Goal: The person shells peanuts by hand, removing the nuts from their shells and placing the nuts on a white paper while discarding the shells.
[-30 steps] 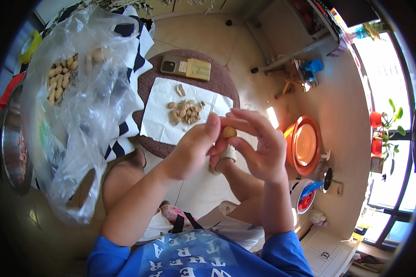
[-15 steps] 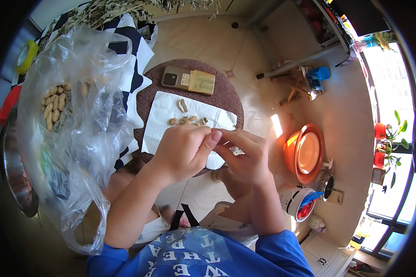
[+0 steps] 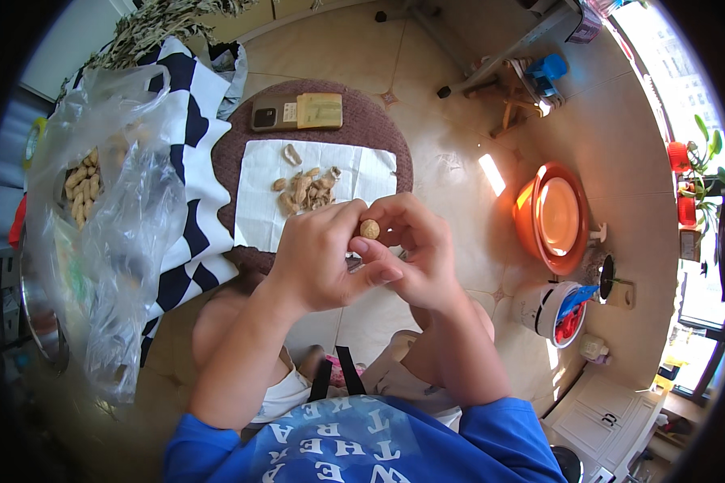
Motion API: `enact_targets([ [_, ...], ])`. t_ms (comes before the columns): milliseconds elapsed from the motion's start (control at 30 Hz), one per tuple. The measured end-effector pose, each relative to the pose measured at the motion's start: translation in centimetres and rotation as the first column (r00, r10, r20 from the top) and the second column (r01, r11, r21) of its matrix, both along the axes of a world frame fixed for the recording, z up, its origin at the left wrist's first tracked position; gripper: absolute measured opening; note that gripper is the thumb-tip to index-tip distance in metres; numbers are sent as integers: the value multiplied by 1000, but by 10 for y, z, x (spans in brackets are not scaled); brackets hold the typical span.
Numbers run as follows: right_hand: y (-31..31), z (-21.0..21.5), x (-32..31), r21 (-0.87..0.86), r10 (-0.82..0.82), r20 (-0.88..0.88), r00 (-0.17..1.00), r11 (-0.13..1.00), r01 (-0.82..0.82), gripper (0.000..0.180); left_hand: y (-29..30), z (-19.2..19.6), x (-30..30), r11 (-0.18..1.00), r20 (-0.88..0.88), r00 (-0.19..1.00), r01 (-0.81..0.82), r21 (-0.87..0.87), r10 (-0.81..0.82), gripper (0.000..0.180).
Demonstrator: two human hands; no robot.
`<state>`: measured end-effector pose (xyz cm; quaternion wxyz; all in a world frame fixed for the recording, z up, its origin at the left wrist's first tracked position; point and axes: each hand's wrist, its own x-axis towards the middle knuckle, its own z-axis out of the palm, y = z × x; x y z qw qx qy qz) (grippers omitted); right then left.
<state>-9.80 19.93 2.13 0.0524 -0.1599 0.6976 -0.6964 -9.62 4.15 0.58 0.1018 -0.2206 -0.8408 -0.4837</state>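
A tan peanut in its shell [image 3: 370, 229] shows its rounded end between my two hands, just above the near edge of a white paper sheet [image 3: 254, 193]. My left hand [image 3: 318, 253] is closed against it, its thumb reaching across toward the other thumb. Curled around the peanut from the other side are the fingers of my right hand [image 3: 423, 253]. The rest of the nut is hidden by fingers. Beyond my hands, several broken peanut shells [image 3: 306, 191] lie heaped on the paper, with one half shell [image 3: 292, 154] apart from them.
The paper lies on a round brown stool [image 3: 385, 133], along with a phone [image 3: 296, 112]. At left, a clear plastic bag [image 3: 141, 266] of peanuts [image 3: 83, 185] rests on a black-and-white cloth [image 3: 197, 173]. Orange basins [image 3: 528, 213] and a white bucket [image 3: 532, 306] stand at right.
My hands have turned and parted slightly, so the peanut's end now shows between them. More of the shell heap is visible. The whole view has shifted a little.
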Motion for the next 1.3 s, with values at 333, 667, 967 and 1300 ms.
enact_targets([
  [333,-7,-13,27,67,153,-90,984,987,-147,20,-29,-1,22,991,56,991,125,-38,-123,63],
  [667,-16,-10,24,377,87,-268,960,926,22,20,-39,7,24,994,120,993,19,-111,-6,37],
  [967,-27,-17,26,500,122,-268,956,865,29,17,-42,-2,24,988,24,999,-22,-153,26,35],
  [1300,-27,-8,19,262,239,-227,944,949,-177,17,-51,10,24,980,226,959,188,-60,-170,65],
])
